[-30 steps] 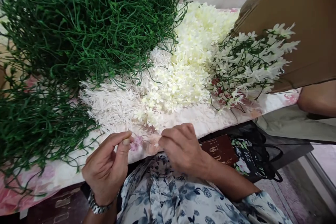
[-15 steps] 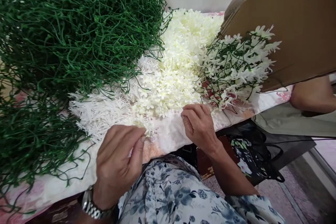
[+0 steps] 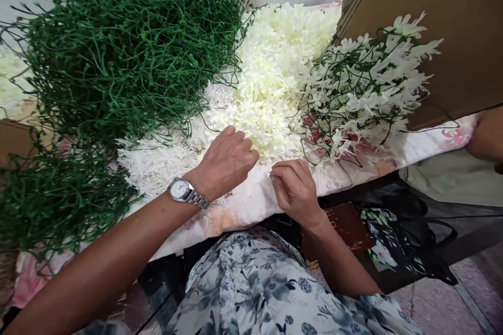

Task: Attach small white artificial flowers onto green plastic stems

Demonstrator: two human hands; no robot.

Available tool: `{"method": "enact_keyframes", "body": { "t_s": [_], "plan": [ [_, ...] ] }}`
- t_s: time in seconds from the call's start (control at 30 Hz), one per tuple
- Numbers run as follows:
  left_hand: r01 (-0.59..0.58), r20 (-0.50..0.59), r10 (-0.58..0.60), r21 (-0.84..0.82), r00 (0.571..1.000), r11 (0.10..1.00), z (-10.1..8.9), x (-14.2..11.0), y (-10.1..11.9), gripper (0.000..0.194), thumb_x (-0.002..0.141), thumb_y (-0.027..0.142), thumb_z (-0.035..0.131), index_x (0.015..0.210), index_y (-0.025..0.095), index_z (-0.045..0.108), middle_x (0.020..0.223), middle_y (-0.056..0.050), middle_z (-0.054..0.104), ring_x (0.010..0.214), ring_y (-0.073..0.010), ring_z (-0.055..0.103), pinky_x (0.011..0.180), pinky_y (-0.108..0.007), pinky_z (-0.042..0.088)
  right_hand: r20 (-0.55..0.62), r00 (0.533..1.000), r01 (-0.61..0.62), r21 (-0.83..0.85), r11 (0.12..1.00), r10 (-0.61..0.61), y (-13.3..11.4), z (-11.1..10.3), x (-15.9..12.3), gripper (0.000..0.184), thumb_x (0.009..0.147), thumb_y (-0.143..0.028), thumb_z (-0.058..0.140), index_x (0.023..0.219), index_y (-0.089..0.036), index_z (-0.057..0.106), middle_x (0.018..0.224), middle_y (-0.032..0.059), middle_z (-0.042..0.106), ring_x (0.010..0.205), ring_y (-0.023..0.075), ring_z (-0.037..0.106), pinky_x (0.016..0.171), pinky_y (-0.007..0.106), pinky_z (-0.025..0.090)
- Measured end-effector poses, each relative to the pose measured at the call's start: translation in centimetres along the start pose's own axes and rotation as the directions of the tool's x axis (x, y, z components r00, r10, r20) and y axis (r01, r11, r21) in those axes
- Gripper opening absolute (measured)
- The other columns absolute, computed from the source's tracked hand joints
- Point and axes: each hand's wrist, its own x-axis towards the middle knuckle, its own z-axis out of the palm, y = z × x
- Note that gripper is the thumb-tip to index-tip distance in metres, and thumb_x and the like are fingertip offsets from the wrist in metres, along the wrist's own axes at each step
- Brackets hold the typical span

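My left hand, with a watch at the wrist, is closed with its back to me over the near edge of a pile of cream-white artificial flower heads. Its fingertips are hidden, so what it may hold does not show. Just to its right, my right hand is pinched over the flowered cloth; anything between thumb and finger is too small to name. Spiky white plastic pieces lie left of the flower heads. Green plastic stems are heaped behind them.
White flowers on green stems lie at the right, against a brown cardboard box. More green stems spread at the left. Another person's arm shows at the right edge. A black floral bag sits below the table edge.
My left hand has moved right and away from me, from the near cloth edge to the flower heads, and turned its back up. My right hand stays pinched in nearly the same place.
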Motion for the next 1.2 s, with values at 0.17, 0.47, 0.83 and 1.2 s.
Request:
{"method": "enact_keyframes", "body": {
  "t_s": [0.17, 0.47, 0.83, 1.2],
  "plan": [
    [0.041, -0.015, -0.042, -0.011, 0.999, 0.999, -0.6, -0.1, -0.7, 0.02, 0.072, 0.004, 0.046, 0.061, 0.017, 0.056, 0.058, -0.003, 0.053, 0.063, -0.0168, 0.049, 0.063, -0.033, 0.032, -0.024, 1.0, -0.013, 0.052, 0.999, 0.015, 0.2, -0.1, -0.1, 0.009, 0.08, -0.009, 0.052, 0.084, -0.017, 0.056, 0.083, 0.0066, 0.062, 0.081, 0.018, 0.054, 0.074, 0.035, 0.044],
    [0.136, -0.147, -0.26, -0.56, 0.954, 0.817, -2.7, -2.8, -0.3, 0.023, 0.079, 0.01, 0.042, 0.072, 0.018, 0.062, 0.065, -0.001, 0.061, 0.059, -0.0116, 0.055, 0.056, -0.023, 0.04, -0.059, 0.992, -0.102, 0.198, 0.975, 0.116, -0.9, -1.6, 1.0, 0.011, 0.083, -0.009, 0.049, 0.087, -0.019, 0.053, 0.074, 0.0012, 0.058, 0.071, 0.0126, 0.055, 0.064, 0.026, 0.044],
    [0.14, -0.208, -0.573, -0.853, 0.792, 0.503, -2.9, -5.8, 4.3, 0.012, 0.079, 0.01, 0.057, 0.08, 0.019, 0.065, 0.07, 0.001, 0.066, 0.059, -0.0083, 0.06, 0.055, -0.018, 0.047, 0.009, 0.995, 0.096, 0.301, 0.949, -0.103, -5.6, -2.5, 2.2, 0.016, 0.08, -0.006, 0.05, 0.091, -0.017, 0.055, 0.076, 0.0037, 0.059, 0.072, 0.0137, 0.053, 0.065, 0.029, 0.045],
    [0.092, 0.2, -0.761, -0.979, 0.617, -0.182, -1.4, -8.0, 7.0, 0.018, 0.079, 0.022, 0.062, 0.097, 0.021, 0.065, 0.083, -0.003, 0.066, 0.069, -0.0112, 0.062, 0.061, -0.021, 0.052, 0.034, 0.977, 0.209, 0.051, 0.976, -0.211, -6.4, -1.5, 1.5, 0.008, 0.083, -0.015, 0.053, 0.09, -0.018, 0.056, 0.075, 0.0027, 0.054, 0.074, 0.016, 0.05, 0.067, 0.033, 0.04]
  ]
}}
